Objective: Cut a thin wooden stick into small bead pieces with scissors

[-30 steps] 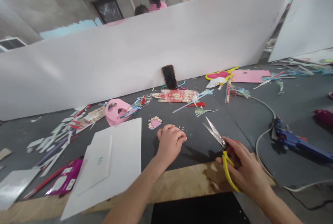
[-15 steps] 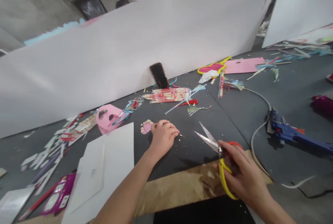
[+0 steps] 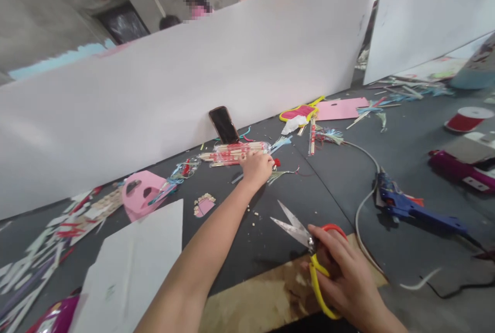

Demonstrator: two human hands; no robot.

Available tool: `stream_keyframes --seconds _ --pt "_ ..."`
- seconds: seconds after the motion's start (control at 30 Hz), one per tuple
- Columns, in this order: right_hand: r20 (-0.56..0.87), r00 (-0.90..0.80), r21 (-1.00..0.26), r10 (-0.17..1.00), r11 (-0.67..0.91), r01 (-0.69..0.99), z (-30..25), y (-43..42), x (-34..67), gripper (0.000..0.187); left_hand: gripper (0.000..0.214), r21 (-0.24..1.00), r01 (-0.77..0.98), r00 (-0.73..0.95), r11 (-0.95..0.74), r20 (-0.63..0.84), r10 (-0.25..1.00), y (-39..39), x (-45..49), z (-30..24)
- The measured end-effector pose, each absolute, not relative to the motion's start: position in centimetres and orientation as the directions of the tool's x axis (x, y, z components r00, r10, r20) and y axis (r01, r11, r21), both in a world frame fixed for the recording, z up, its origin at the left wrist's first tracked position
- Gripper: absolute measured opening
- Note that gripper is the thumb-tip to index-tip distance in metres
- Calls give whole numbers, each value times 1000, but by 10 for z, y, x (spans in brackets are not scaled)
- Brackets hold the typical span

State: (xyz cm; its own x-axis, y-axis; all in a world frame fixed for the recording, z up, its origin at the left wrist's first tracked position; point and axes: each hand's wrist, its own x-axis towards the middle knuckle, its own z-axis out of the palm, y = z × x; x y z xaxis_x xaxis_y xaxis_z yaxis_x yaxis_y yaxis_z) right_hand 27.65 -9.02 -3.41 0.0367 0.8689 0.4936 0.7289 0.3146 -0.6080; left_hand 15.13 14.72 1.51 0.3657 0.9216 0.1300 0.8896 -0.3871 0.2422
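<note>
Two hands are showing: left hand (image 3: pixel 256 169) is lying over bagged sticks (image 3: pixel 224 155) at frame centre, whether grasping, can't tell; right hand (image 3: pixel 343 268), lower right, is gripping yellow-and-red scissors (image 3: pixel 310 243), blades parted. Small pink piece (image 3: pixel 205 207), left of centre, is looking part-finished: pale bits (image 3: pixel 202 199) trimming its top, lower edge lying bare, loose bits (image 3: pixel 253 224) scattered near centre.

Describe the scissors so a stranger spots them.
At the dark table, find the right hand. It holds the scissors, blades open; one yellow and one red handle set them apart from the blue glue gun to the right.
</note>
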Motion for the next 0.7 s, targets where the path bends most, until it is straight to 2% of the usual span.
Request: stream_keyframes --seconds 0.2,0.33,0.47,0.7 --pt "497 49 -642 866 330 692 -31 -90 275 50 15 161 897 409 -412 50 911 160 167 8" --pt "472 36 -666 881 329 670 -29 -90 275 54 16 163 897 408 -410 44 912 157 168 8" --pt "433 50 -701 900 301 646 -25 -92 273 54 17 243 889 378 -387 85 922 151 165 11" --pt "365 89 -724 927 223 653 -26 -94 268 58 19 459 799 378 -389 119 918 142 140 12"
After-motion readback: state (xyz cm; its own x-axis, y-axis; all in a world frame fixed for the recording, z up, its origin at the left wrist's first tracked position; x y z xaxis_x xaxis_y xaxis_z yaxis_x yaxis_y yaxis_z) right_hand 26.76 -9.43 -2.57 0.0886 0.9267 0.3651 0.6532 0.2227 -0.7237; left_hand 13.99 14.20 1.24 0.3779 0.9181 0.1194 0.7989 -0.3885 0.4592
